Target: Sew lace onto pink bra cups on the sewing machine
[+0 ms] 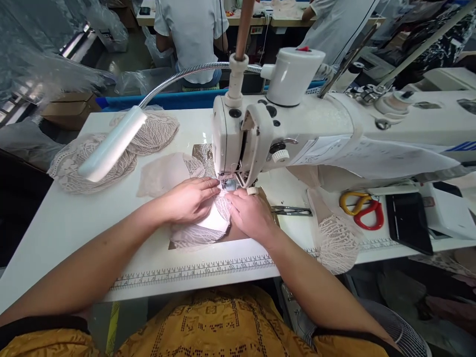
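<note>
A pale lace-trimmed fabric piece point(204, 229) lies under the needle area of the white sewing machine point(241, 134). My left hand point(193, 199) rests flat on this piece, its fingers stretched toward the presser foot point(224, 185). On the other side, my right hand point(250, 212) pinches the fabric's lace edge between thumb and fingers, just in front of the foot. The stitching point is partly hidden by my fingertips. Left of my left hand lies another sheer beige piece with a lace corner point(163, 174).
Stacked lace pieces point(156, 131) lie at the back left under a lamp point(113, 144). To the right are thread snips point(292, 210), another lace piece point(336, 240), red-and-yellow-handled scissors point(368, 210) and a black phone point(408, 220). A printed ruler point(208, 270) runs along the front edge. People work beyond.
</note>
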Demonstrator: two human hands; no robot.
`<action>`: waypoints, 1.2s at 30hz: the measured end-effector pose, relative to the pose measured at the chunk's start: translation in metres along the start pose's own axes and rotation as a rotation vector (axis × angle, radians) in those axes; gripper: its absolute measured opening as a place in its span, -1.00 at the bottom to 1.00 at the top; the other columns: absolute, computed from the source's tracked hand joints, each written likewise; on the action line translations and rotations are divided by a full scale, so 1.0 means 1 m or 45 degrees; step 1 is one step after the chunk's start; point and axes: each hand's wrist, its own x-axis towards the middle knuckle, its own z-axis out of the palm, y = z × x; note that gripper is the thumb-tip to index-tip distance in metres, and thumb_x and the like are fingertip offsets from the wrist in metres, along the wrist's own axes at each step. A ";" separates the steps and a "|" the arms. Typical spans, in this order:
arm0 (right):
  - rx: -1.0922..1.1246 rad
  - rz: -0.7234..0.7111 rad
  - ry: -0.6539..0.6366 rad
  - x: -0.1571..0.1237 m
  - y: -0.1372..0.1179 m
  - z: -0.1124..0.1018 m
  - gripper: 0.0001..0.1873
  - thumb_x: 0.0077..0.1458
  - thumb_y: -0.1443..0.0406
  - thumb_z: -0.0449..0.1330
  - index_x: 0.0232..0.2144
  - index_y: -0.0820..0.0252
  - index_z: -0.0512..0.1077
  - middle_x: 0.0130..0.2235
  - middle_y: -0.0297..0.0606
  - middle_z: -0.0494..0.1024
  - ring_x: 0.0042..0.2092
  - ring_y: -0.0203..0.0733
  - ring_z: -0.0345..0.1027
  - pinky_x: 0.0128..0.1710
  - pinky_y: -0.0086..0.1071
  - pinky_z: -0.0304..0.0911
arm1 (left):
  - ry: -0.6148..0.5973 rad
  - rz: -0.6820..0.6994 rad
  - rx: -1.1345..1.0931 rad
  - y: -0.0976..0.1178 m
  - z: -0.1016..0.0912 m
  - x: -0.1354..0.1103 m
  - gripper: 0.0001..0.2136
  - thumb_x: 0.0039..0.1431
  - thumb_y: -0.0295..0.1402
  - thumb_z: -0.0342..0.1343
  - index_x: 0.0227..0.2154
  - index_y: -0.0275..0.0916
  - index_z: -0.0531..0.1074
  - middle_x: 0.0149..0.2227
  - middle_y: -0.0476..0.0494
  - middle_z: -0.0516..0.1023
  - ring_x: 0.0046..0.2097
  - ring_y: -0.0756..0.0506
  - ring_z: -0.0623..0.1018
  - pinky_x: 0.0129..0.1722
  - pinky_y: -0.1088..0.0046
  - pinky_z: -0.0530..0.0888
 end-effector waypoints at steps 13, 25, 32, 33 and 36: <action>0.015 -0.106 0.060 -0.004 0.002 0.001 -0.62 0.14 0.47 0.01 -0.13 0.19 0.57 -0.28 -0.21 0.52 -0.32 -0.17 0.27 -0.35 -0.33 0.11 | 0.296 0.081 0.072 0.020 0.021 -0.003 -0.75 0.32 -0.35 -0.08 -0.19 -0.32 0.49 -0.31 -0.25 0.45 -0.23 -0.16 0.42 -0.03 0.16 0.37; 0.017 -0.107 0.084 -0.003 0.005 0.004 -0.59 0.14 0.49 0.00 -0.11 0.14 0.56 -0.32 -0.25 0.48 -0.35 -0.21 0.20 -0.34 -0.35 0.08 | 0.356 0.080 -0.014 0.017 0.021 -0.004 -0.76 0.32 -0.35 -0.06 -0.17 -0.34 0.47 -0.29 -0.27 0.45 -0.22 -0.17 0.41 -0.13 0.25 0.41; -0.068 -0.034 0.064 0.001 0.002 0.005 -0.59 0.15 0.46 0.01 -0.06 0.15 0.53 -0.28 -0.22 0.51 -0.29 -0.15 0.26 -0.32 -0.33 0.11 | 0.413 0.040 0.033 0.007 0.024 -0.001 -0.75 0.32 -0.35 -0.05 -0.16 -0.37 0.48 -0.27 -0.31 0.47 -0.19 -0.19 0.44 -0.12 0.21 0.44; -0.075 -0.028 0.066 0.001 0.002 0.005 -0.60 0.15 0.46 0.02 -0.05 0.15 0.52 -0.27 -0.21 0.52 -0.28 -0.14 0.28 -0.31 -0.32 0.11 | 0.415 0.035 0.036 0.006 0.025 0.000 -0.76 0.32 -0.35 -0.05 -0.15 -0.36 0.47 -0.26 -0.31 0.47 -0.18 -0.20 0.44 -0.12 0.20 0.43; -0.083 0.001 0.056 0.003 0.002 0.005 -0.60 0.12 0.48 0.01 -0.09 0.17 0.53 -0.21 -0.19 0.54 -0.25 -0.12 0.31 -0.29 -0.31 0.14 | 0.394 0.046 0.044 0.008 0.025 -0.001 -0.75 0.32 -0.36 -0.05 -0.09 -0.32 0.47 -0.24 -0.29 0.45 -0.17 -0.19 0.43 -0.09 0.18 0.41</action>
